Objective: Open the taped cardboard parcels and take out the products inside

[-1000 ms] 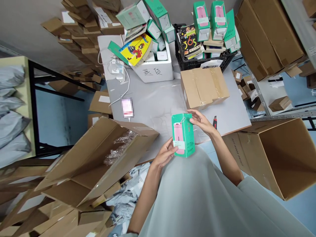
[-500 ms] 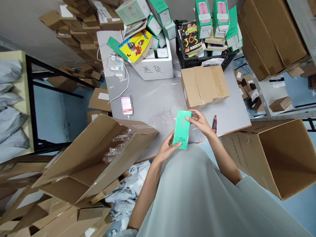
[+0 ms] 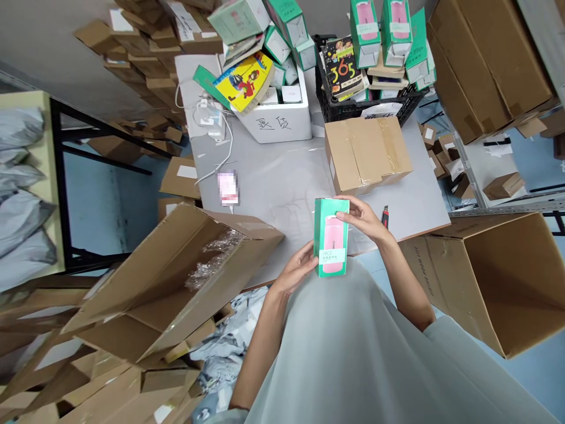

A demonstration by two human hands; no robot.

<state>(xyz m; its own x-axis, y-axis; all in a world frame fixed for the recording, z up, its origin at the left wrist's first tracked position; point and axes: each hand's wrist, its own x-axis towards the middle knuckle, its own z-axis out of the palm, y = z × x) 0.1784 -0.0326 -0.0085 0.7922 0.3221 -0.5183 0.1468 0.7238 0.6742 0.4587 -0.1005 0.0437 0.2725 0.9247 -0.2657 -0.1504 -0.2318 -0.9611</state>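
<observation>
A tall green box with a picture of a pink bottle-shaped item on its front is held upright between my two hands, close to my body. My left hand grips its lower left edge, thumb on the side. On the upper right, my right hand holds it with the thumb over the front and the fingers behind, partly hidden. A closed cardboard box sits on the table just beyond. Beside my right wrist lies a red and black box cutter.
A white foam bin and a black crate hold books and similar green boxes at the table's back. Open cartons stand left and right. A white cable runs along the grey table.
The green box has been turned, so its pink-pictured front now faces me instead of the printed side. Both hands stay on it. The view has shifted slightly.
</observation>
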